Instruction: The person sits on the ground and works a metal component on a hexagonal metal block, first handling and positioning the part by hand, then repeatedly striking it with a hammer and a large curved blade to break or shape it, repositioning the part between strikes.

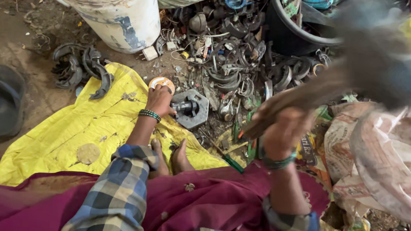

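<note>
Left hand [159, 100] pins the dark metal part [185, 108] flat on the hexagonal block [191, 108] at the yellow sheet's [73, 132] far edge, its axis pointing right. Right hand [284, 131] grips a raised, blurred hammer [377, 63], up and right of it.

Lying flat on the yellow sheet's edge, a grey hexagonal metal block [190, 108], dirty and pitted, holding a small dark cylindrical part [186, 107] on top, tipped sideways. Being pinned by the left hand [159, 100], fingers pressing the dark part near its left end. Being swung above, a hammer [358, 72] with a worn wooden handle and a heavy dark head, blurred by motion, slanting up to the right. Being gripped low on the handle by the right hand [282, 129], fist closed.
</note>
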